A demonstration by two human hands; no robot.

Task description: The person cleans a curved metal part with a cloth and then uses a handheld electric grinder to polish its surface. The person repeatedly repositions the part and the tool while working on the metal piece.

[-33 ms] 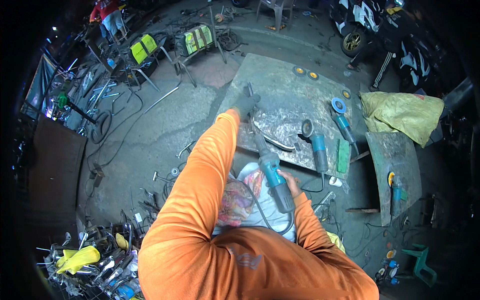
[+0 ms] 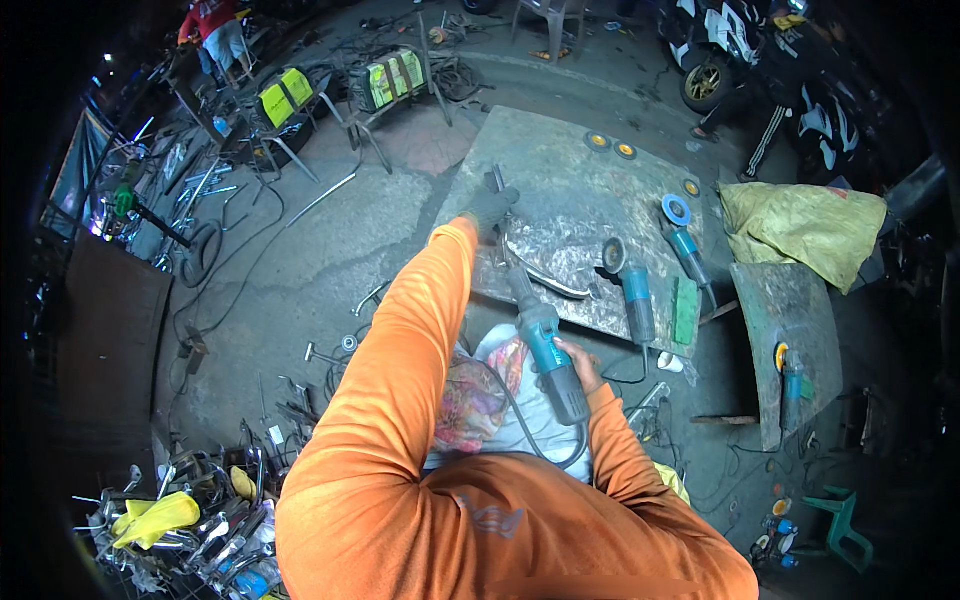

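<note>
My left hand [image 2: 488, 207], in a dark glove, is closed around a metal tube [image 2: 497, 178] over the near left part of the metal-topped table [image 2: 560, 160]. Below that hand a curved shiny tube [image 2: 550, 281] lies along the table's near edge; whether it is the same piece is hidden. My bare right hand [image 2: 580, 363] grips the body of a teal and dark straight grinder [image 2: 545, 350]. The grinder's long nose points up toward the gloved hand, and its tip is hard to make out. Its cord loops over my lap.
Two angle grinders [image 2: 638, 300] [image 2: 688, 245], a green block [image 2: 686, 312] and several discs [image 2: 597, 142] rest on the table. Another grinder [image 2: 792, 385] lies on a board to the right. Metal parts [image 2: 220, 520] are heaped at lower left. A person [image 2: 215, 30] stands far left.
</note>
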